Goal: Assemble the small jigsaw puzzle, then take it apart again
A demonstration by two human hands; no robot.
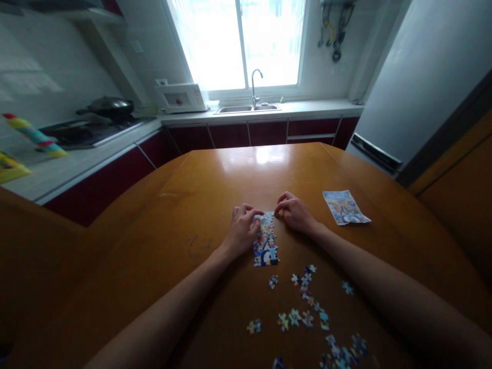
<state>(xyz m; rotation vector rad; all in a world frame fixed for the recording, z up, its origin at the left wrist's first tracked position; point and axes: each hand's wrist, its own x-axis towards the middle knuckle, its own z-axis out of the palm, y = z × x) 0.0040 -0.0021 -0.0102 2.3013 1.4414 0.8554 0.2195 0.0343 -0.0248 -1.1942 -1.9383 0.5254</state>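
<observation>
A partly joined jigsaw puzzle [266, 241] lies flat on the wooden table, a tall strip with a blue cartoon figure at its near end. My left hand [244, 225] rests on its upper left side, fingers apart, index finger reaching across the far edge and thumb on the pieces. At the far right corner, my right hand [292, 210] has thumb and index finger pinched at what looks like a puzzle piece, mostly hidden by the fingertips. Loose puzzle pieces [306, 293] lie scattered nearer to me, with one small piece group [273, 281] just below the strip.
A creased picture sheet [346, 207] lies on the table [184, 205] to the right. Beyond the table's far edge are a counter with a sink [234, 109], a microwave [180, 97] and a pan [109, 106] on the stove. A fridge [418, 77] stands at right.
</observation>
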